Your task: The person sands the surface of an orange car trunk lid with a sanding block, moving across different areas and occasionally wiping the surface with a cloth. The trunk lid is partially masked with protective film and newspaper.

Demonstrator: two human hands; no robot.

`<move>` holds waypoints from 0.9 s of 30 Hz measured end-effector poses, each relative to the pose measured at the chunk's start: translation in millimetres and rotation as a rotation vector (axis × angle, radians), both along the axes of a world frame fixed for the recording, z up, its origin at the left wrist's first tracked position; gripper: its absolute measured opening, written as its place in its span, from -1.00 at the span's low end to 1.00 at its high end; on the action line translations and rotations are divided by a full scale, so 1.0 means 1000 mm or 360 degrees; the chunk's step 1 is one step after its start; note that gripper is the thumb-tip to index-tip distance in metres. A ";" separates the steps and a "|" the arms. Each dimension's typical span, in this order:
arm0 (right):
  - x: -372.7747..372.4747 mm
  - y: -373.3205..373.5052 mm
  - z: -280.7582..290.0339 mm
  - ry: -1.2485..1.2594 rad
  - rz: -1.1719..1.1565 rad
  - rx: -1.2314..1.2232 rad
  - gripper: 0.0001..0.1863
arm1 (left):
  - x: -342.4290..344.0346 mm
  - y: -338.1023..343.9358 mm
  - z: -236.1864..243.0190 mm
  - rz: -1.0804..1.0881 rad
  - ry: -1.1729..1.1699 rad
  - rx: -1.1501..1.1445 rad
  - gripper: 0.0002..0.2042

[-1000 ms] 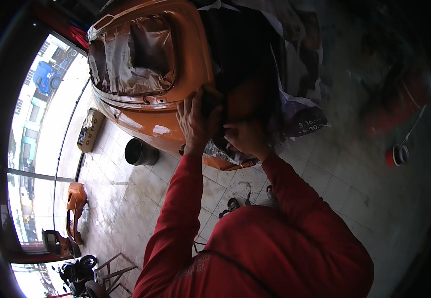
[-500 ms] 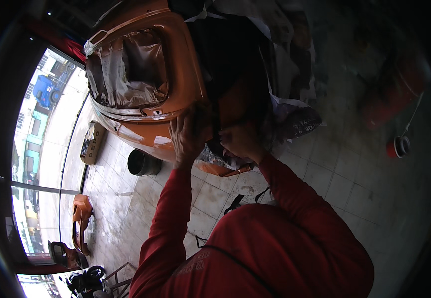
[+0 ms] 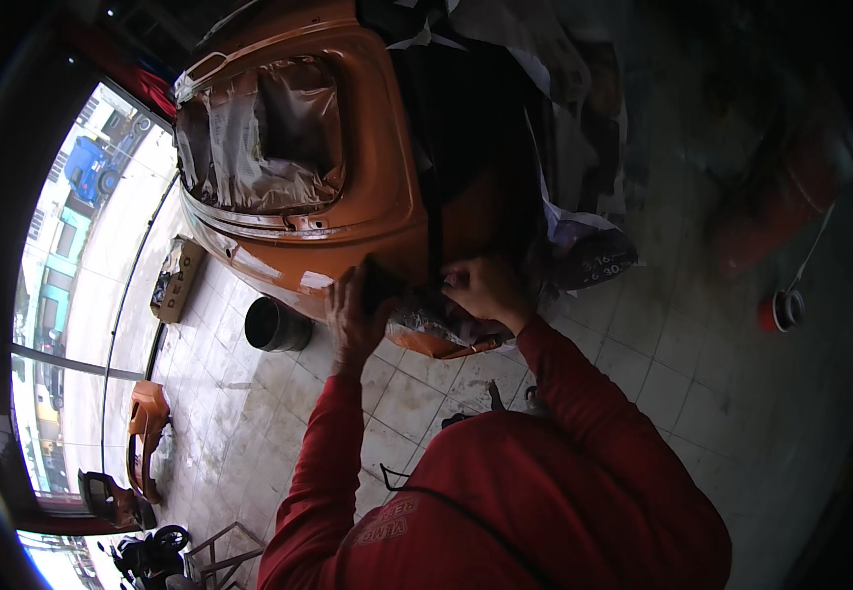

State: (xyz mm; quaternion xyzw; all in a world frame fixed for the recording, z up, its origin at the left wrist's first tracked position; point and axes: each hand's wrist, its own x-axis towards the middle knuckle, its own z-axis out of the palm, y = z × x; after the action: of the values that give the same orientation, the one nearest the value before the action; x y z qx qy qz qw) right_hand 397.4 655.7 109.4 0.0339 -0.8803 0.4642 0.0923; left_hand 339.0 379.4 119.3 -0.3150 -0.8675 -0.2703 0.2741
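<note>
My left hand (image 3: pixel 352 320) is open, its fingers spread upward against the lower edge of the orange vehicle body (image 3: pixel 377 231) and its thumb held apart. To its right my right hand (image 3: pixel 488 292) has its fingers curled and pinched together at the body's corner. What those fingers hold, if anything, is hidden. Crumpled clear plastic film (image 3: pixel 424 320) lies between and just below the hands, over a lower orange part (image 3: pixel 431 343). Wrinkled brownish film (image 3: pixel 269 138) covers a framed opening in the body. Dark covering (image 3: pixel 470 118) and printed sheets (image 3: pixel 588 251) hang along its right side.
A dark bucket (image 3: pixel 277 324) stands on the tiled floor left of my left hand. Farther left are a cardboard box (image 3: pixel 178 278), a loose orange panel (image 3: pixel 148 413) and a motorcycle (image 3: pixel 151 556). At right lie a red cylinder (image 3: pixel 780 216) and a red-and-white reel (image 3: pixel 782 311).
My left hand has slid down and slightly left, off the orange surface toward its lower edge. My right hand stays near the corner, its fingers now more visibly pinched. The view has shifted slightly.
</note>
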 end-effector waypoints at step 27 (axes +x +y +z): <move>-0.016 -0.023 0.023 -0.0241 -0.0140 0.0403 -0.57 | -0.037 -0.091 -0.055 0.0908 -0.0153 0.0723 -0.23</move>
State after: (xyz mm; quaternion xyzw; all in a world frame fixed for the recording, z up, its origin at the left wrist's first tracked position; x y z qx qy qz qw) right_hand 381.3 633.0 132.1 -0.0284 -0.9368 0.3464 0.0407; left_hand 301.7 288.0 64.3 0.0214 -0.8503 -0.3832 0.3602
